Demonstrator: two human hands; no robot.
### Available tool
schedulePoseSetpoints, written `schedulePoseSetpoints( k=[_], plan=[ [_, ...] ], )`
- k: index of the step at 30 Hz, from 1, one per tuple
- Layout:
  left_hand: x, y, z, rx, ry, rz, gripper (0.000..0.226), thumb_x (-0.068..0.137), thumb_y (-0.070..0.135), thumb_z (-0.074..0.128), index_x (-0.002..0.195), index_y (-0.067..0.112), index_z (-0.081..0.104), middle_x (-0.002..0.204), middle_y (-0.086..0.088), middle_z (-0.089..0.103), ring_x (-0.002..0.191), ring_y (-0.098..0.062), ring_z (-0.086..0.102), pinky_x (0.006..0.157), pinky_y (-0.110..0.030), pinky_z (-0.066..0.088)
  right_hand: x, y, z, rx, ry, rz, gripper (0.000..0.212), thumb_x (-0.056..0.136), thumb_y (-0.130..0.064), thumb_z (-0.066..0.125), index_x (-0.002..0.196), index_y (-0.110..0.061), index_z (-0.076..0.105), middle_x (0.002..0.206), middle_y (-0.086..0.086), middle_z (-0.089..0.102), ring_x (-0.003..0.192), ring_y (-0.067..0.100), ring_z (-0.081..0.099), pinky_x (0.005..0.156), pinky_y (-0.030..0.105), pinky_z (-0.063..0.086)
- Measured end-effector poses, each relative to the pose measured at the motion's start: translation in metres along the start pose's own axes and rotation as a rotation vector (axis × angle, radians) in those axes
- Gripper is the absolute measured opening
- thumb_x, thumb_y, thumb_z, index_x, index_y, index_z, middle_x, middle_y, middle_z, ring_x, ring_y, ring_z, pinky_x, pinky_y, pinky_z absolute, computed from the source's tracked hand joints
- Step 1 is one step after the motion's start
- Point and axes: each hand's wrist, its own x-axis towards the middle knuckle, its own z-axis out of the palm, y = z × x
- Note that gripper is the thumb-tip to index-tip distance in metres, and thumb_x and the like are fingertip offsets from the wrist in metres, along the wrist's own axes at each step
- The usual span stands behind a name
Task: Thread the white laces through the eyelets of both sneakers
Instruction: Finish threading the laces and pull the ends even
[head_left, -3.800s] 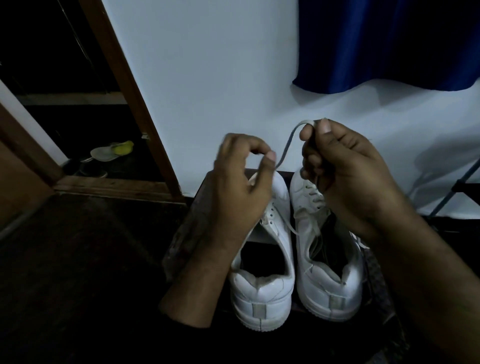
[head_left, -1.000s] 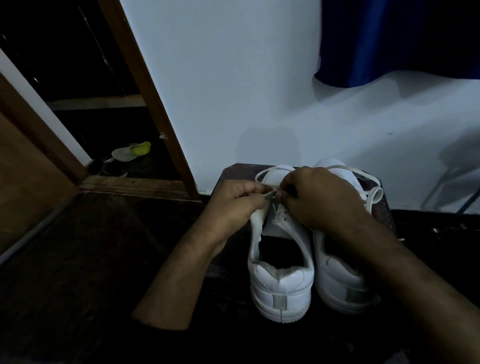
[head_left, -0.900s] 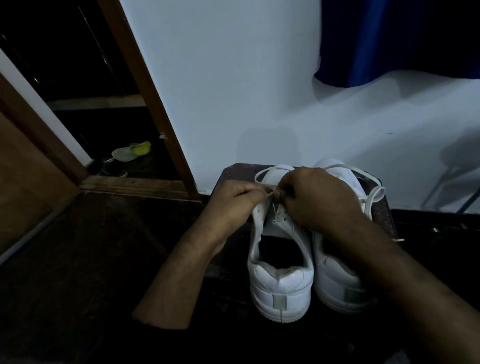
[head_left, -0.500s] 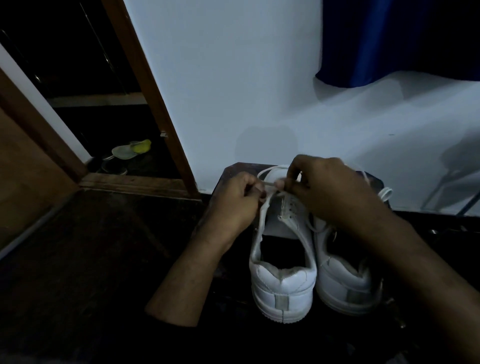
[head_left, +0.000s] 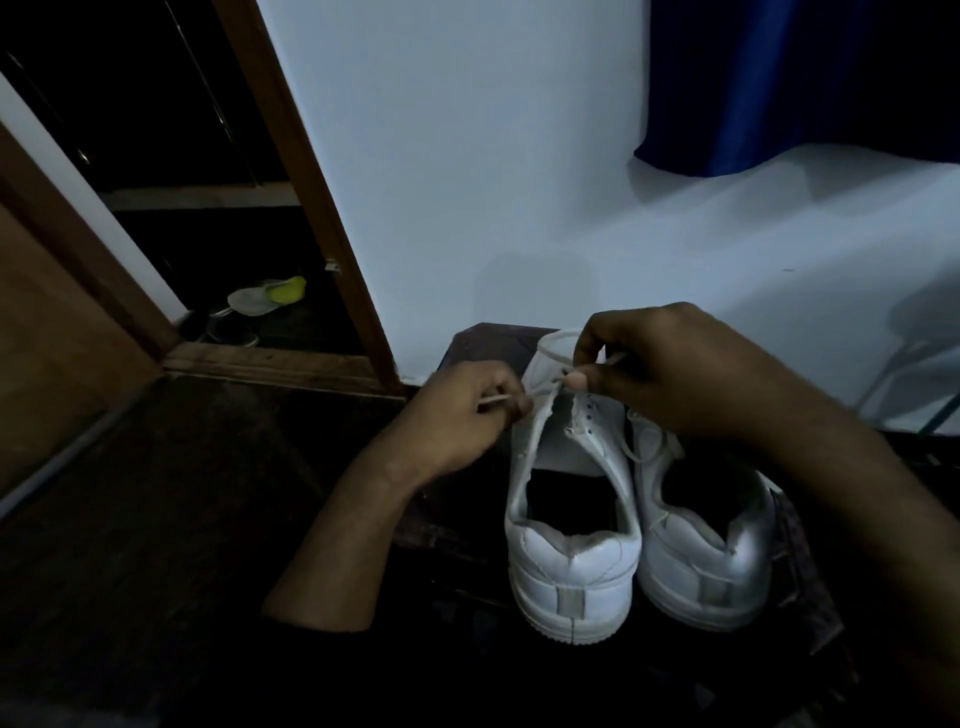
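Two white sneakers stand side by side, heels toward me, on a dark low stand (head_left: 467, 348). The left sneaker (head_left: 571, 519) has bare eyelets along its right flap. My left hand (head_left: 462, 415) pinches the tip of a white lace (head_left: 498, 399) just left of the shoe's upper. My right hand (head_left: 660, 369) is over the toe area and pinches the same lace near the front eyelets. The right sneaker (head_left: 711, 545) is partly hidden by my right forearm; a loose lace lies across its opening.
A white wall (head_left: 467, 182) rises right behind the shoes, with a blue curtain (head_left: 779, 93) hanging at the upper right. A wooden door frame (head_left: 311, 208) stands to the left; beyond it lie other footwear (head_left: 265, 299). The floor is dark.
My hands have drawn apart: the left one moved left and down with the lace tip, the right one stayed over the toe. Earlier both held the lace up high.
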Motion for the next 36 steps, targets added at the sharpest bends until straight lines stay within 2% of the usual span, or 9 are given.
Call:
schedulePoseSetpoints(
  k=[5, 7, 9, 12, 17, 26, 29, 33, 36],
  plan=[
    [0.000, 0.031, -0.011, -0.887, 0.231, -0.125, 0.027, 0.105, 0.014, 0.047, 0.080, 0.020, 0.055, 0.084, 0.001, 0.072, 0.089, -0.017, 0.071, 0.083, -0.033, 0.055, -0.001, 0.010, -0.005, -0.198, 0.031, -0.049, 0.019, 0.085, -0.052, 0.069, 0.092, -0.035, 0.065, 0.087, -0.016, 0.065, 0.085, 0.008, 0.063, 0.084, 0.029, 0.035],
    [0.000, 0.037, -0.014, -1.251, 0.250, -0.188, 0.028, 0.103, 0.015, 0.042, 0.076, 0.018, 0.047, 0.063, -0.004, 0.058, 0.059, -0.019, 0.061, 0.067, -0.036, 0.059, -0.001, 0.014, -0.008, -0.290, 0.064, -0.044, 0.017, 0.087, -0.051, 0.067, 0.096, -0.036, 0.067, 0.088, -0.017, 0.057, 0.091, 0.011, 0.061, 0.085, 0.029, 0.026],
    [0.002, 0.032, -0.014, -1.002, 0.329, -0.207, 0.029, 0.101, 0.019, 0.046, 0.072, 0.020, 0.043, 0.055, 0.004, 0.040, 0.045, -0.011, 0.036, 0.048, -0.027, 0.042, -0.002, 0.015, -0.009, -0.320, 0.075, -0.033, 0.016, 0.089, -0.048, 0.066, 0.098, -0.035, 0.068, 0.088, -0.016, 0.052, 0.096, 0.013, 0.058, 0.085, 0.029, 0.023],
    [0.003, 0.016, -0.004, -0.202, 0.293, -0.072, 0.025, 0.099, 0.033, 0.064, 0.078, 0.021, 0.056, 0.067, 0.012, 0.056, 0.061, -0.005, 0.052, 0.056, -0.023, 0.041, -0.001, 0.013, -0.008, -0.300, 0.095, -0.053, 0.013, 0.090, -0.044, 0.066, 0.097, -0.035, 0.069, 0.087, -0.015, 0.052, 0.095, 0.012, 0.053, 0.085, 0.029, 0.023],
    [0.002, 0.013, 0.006, -0.045, 0.046, -0.016, 0.025, 0.097, 0.035, 0.069, 0.074, 0.025, 0.070, 0.079, 0.001, 0.073, 0.083, -0.014, 0.069, 0.079, -0.035, 0.053, -0.001, 0.010, -0.008, -0.266, 0.088, -0.062, 0.010, 0.090, -0.043, 0.066, 0.096, -0.035, 0.068, 0.085, -0.017, 0.051, 0.089, 0.008, 0.047, 0.087, 0.030, 0.024],
    [0.006, 0.030, -0.016, -1.318, 0.316, -0.323, 0.033, 0.099, 0.015, 0.047, 0.066, 0.019, 0.042, 0.050, 0.003, 0.044, 0.043, -0.011, 0.045, 0.056, -0.029, 0.052, -0.003, 0.007, -0.002, -0.298, 0.075, -0.059, 0.008, 0.093, -0.032, 0.062, 0.100, -0.036, 0.064, 0.092, -0.015, 0.055, 0.096, 0.011, 0.054, 0.095, 0.034, 0.032],
    [0.008, 0.020, -0.011, -0.779, 0.372, -0.311, 0.031, 0.101, 0.023, 0.058, 0.072, 0.020, 0.046, 0.050, 0.008, 0.035, 0.039, -0.006, 0.029, 0.040, -0.018, 0.028, -0.002, 0.006, 0.000, -0.331, 0.099, -0.049, 0.010, 0.093, -0.031, 0.059, 0.101, -0.034, 0.064, 0.093, -0.015, 0.052, 0.097, 0.014, 0.054, 0.090, 0.034, 0.034],
    [0.004, 0.013, -0.001, -0.181, 0.081, -0.116, 0.026, 0.092, 0.047, 0.072, 0.083, 0.022, 0.073, 0.080, 0.000, 0.073, 0.077, -0.015, 0.068, 0.074, -0.033, 0.053, -0.001, 0.005, 0.002, -0.334, 0.099, -0.043, 0.011, 0.092, -0.032, 0.060, 0.101, -0.034, 0.066, 0.102, -0.010, 0.054, 0.098, 0.016, 0.053, 0.083, 0.032, 0.033],
    [0.002, 0.013, 0.004, -0.093, 0.009, -0.076, 0.024, 0.096, 0.034, 0.071, 0.079, 0.017, 0.074, 0.081, -0.011, 0.072, 0.074, -0.015, 0.062, 0.074, -0.034, 0.049, -0.001, 0.003, 0.002, -0.280, 0.070, -0.041, 0.012, 0.091, -0.031, 0.062, 0.101, -0.032, 0.068, 0.106, -0.008, 0.054, 0.098, 0.017, 0.056, 0.080, 0.034, 0.041]
  ],
)
